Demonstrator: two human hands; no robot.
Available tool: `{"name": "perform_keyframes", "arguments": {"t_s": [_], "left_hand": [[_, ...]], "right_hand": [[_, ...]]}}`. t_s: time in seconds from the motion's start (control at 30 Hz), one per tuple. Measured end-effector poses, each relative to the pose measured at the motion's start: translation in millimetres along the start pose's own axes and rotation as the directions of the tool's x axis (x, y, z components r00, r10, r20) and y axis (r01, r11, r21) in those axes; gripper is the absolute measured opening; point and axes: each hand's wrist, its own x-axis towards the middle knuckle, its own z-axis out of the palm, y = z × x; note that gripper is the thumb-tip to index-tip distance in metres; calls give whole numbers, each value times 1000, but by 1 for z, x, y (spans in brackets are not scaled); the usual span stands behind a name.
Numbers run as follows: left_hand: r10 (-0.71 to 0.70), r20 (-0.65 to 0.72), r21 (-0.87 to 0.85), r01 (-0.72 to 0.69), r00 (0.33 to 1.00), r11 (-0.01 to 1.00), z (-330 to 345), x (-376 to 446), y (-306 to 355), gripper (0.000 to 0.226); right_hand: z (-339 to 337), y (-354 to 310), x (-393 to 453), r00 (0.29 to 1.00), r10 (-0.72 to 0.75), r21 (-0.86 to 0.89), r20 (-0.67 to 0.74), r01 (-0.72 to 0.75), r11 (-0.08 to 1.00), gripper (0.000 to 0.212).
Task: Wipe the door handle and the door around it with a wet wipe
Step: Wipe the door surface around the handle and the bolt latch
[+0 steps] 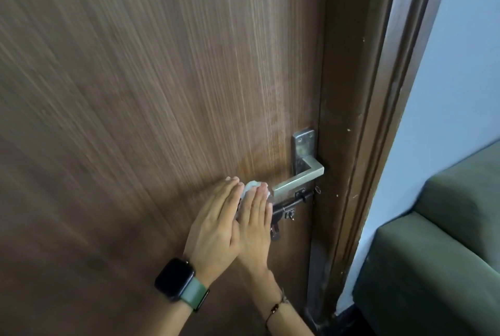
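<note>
I see both hands flat on the brown door [162, 92], fingers straight and pressed together. The right hand [255, 223] pins the white wet wipe [250, 186] to the wood just left of the metal door handle [297, 181] — the left hand [213, 224] overlaps it, smartwatch [174, 280] on the wrist. A sliding bolt [292, 204] sits just below the handle. No containers or readable writing in view.
</note>
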Motion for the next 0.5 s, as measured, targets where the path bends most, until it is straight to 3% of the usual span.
{"name": "perform_keyframes", "arguments": {"t_s": [0.2,0.37,0.43,0.5], "left_hand": [[-27,32,-10,27,999,1000,2,-2,2,47],[-55,27,-21,56,998,998,0,-5,1,47],[-55,24,-27,56,998,998,-2,-6,-1,48],[-53,26,-35,54,998,998,-4,-8,-2,49]], "right_hand": [[-19,15,23,969,246,137,22,-247,959,82],[-6,-16,-15,967,113,-31,230,-109,994,68],[-13,2,-6,969,113,-110,218,-91,990,71],[-21,24,14,969,189,-165,161,-163,973,75]]}}
